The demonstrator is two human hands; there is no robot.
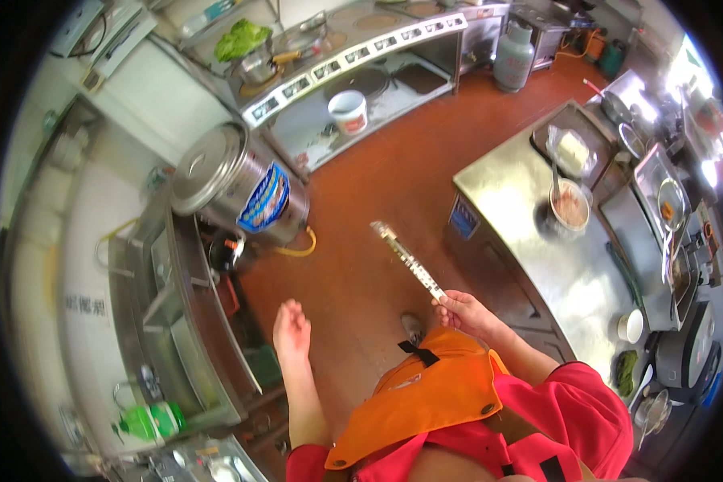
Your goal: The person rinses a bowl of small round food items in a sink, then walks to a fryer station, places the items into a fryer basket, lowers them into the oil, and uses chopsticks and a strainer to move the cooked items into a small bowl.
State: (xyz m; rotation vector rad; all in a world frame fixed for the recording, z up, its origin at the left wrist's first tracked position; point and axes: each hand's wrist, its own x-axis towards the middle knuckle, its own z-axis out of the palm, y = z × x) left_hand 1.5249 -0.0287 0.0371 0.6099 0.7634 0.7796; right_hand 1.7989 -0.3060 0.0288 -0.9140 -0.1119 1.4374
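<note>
My right hand (461, 312), at the centre right, grips the lower end of a long, thin packet (411, 263) in clear plastic with printed writing. The packet points up and to the left over the red floor. My left hand (292, 325) is raised at the centre left with its fingers curled; no object shows in it, and whether the fingers are fully closed is unclear. Below both hands is an orange apron (422, 391) over a red shirt.
A steel counter (506, 162) on the right bears a tub of pinkish food (569, 206) and a bagged pale block (571, 150). A large lidded steel barrel (259, 187) stands upper left, above steel sinks (184, 355). A white bucket (347, 112) sits on the stove's lower shelf.
</note>
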